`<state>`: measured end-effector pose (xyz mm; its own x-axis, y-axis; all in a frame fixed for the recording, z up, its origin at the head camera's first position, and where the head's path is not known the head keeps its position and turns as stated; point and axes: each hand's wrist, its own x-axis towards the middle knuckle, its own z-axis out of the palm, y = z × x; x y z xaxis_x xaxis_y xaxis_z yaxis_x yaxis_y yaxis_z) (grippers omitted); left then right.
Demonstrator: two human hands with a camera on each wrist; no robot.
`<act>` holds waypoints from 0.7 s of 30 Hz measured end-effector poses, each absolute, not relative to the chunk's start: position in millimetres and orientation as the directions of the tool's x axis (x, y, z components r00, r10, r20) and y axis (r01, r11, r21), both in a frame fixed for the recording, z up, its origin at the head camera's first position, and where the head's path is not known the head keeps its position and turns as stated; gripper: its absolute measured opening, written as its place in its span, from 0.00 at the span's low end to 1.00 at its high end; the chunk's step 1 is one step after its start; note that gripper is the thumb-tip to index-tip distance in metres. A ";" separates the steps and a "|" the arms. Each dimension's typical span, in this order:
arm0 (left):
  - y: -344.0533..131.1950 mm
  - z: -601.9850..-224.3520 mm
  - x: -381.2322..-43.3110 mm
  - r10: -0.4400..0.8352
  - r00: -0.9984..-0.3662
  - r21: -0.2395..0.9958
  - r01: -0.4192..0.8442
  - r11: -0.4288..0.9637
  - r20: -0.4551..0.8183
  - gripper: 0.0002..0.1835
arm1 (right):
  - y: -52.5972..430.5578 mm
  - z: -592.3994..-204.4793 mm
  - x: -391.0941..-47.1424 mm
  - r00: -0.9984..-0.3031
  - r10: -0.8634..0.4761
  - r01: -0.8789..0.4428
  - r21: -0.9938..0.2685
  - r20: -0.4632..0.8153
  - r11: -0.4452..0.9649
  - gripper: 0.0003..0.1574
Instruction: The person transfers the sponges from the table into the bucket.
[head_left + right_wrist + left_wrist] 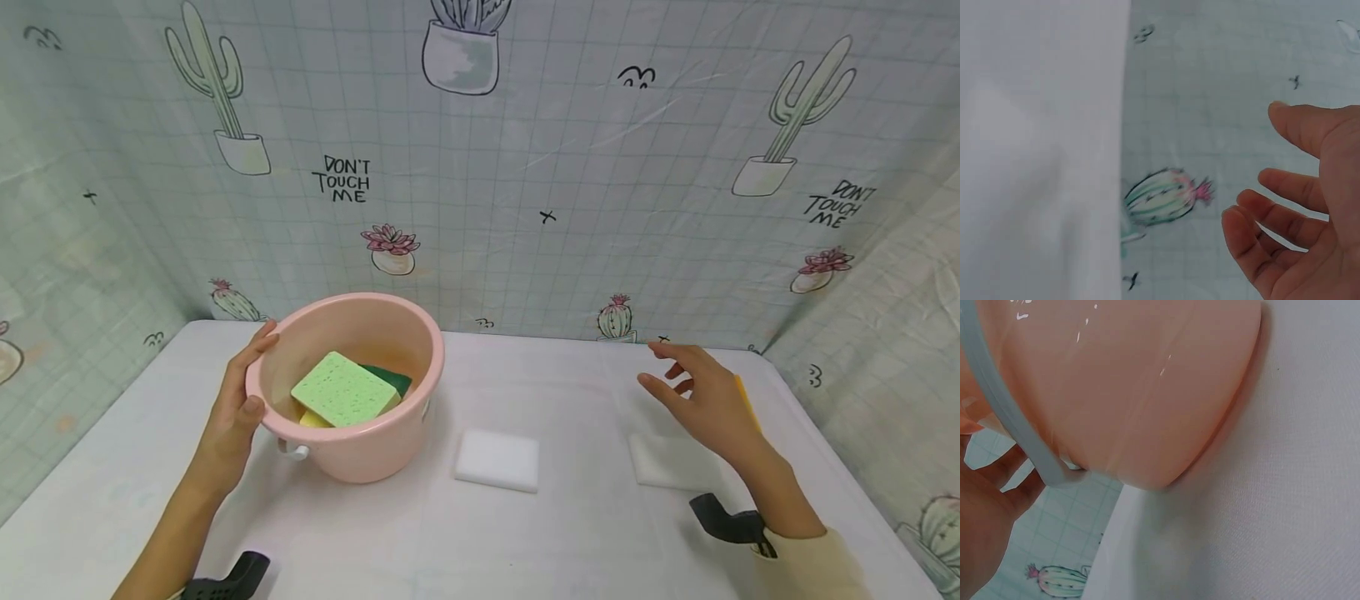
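A pink bucket (378, 454) stands on the white table at left of centre. My left hand (234, 408) grips its left rim, the thumb on the near side. In the left wrist view, the bucket's pale handle (1013, 419) hangs down in front of those fingers. Inside lie a light green sponge (347, 390) on top, a dark green piece (390, 379) and a bit of yellow, both partly covered. Over the right side of the table, my right hand (701, 400) hovers with loosely bent fingers and holds nothing. Behind it shows a thin yellow edge (747, 403), mostly hidden.
Two white sponge-like blocks lie on the table: one white block (497, 460) near the middle, another white block (670, 461) below the right hand. A cactus-print cloth (517, 158) hangs behind the table (570, 542) and along both sides.
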<state>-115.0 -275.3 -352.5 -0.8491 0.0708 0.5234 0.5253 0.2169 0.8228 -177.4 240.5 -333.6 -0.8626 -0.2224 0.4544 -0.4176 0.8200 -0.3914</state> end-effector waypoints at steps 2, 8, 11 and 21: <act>-275.5 -353.2 -114.8 0.071 -0.849 0.822 0.526 0.219 0.524 0.34 | 248.2 -340.1 -175.4 -0.870 -0.211 -0.398 -0.381 0.446 0.835 0.32; -276.4 -354.1 -114.7 0.069 -0.848 0.819 0.526 0.228 0.525 0.34 | 270.7 -357.2 -170.9 -0.921 -0.127 -0.281 -0.403 0.367 0.871 0.36; -276.3 -353.1 -114.9 0.070 -0.849 0.823 0.525 0.217 0.523 0.34 | 281.4 -362.4 -168.3 -0.945 -0.072 -0.209 -0.419 0.319 0.883 0.39; -275.0 -349.7 -114.4 0.053 -0.866 0.838 0.494 0.230 0.497 0.34 | 308.4 -379.3 -161.1 -0.966 0.081 -0.026 -0.404 0.246 0.914 0.46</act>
